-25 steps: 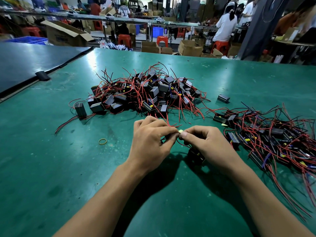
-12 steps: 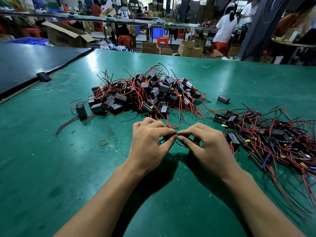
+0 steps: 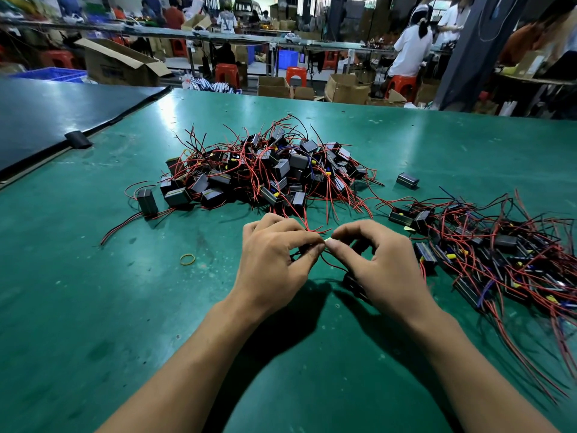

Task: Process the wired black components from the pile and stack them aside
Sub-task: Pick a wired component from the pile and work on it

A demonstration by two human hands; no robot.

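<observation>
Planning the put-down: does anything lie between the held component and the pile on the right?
Nothing visible does. The component under the right hand sits close beside the right pile, only bare table between.

Your green worktop (image 3: 93, 307) meets a dark mat (image 3: 46, 114) on your left. Beyond its far edge you face open cardboard boxes (image 3: 118, 64), red stools (image 3: 227, 73), a blue crate (image 3: 50, 73) and a long bench (image 3: 249, 39), with people in white shirts (image 3: 410, 51) at the right.
</observation>
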